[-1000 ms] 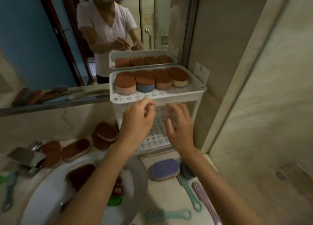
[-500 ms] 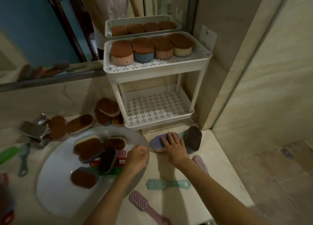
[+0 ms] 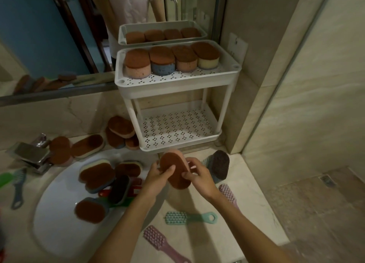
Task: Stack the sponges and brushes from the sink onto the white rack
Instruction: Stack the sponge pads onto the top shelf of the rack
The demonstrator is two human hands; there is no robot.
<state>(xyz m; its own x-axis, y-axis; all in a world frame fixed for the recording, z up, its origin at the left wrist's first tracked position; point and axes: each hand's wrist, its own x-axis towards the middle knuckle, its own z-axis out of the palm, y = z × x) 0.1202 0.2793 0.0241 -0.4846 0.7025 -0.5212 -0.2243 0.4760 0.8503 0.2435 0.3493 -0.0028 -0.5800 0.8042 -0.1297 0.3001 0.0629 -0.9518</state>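
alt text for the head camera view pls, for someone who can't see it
The left hand and right hand hold a brown-faced pink sponge between them in front of a white two-tier rack. Four sponges stand in a row on its top shelf; more sponges and brushes lie in the sink and on the counter.

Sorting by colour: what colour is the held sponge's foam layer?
Pink; the sponge shows best in head view.

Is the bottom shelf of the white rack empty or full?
Empty. The bottom shelf shows only bare perforated floor; four sponges sit on the top shelf.
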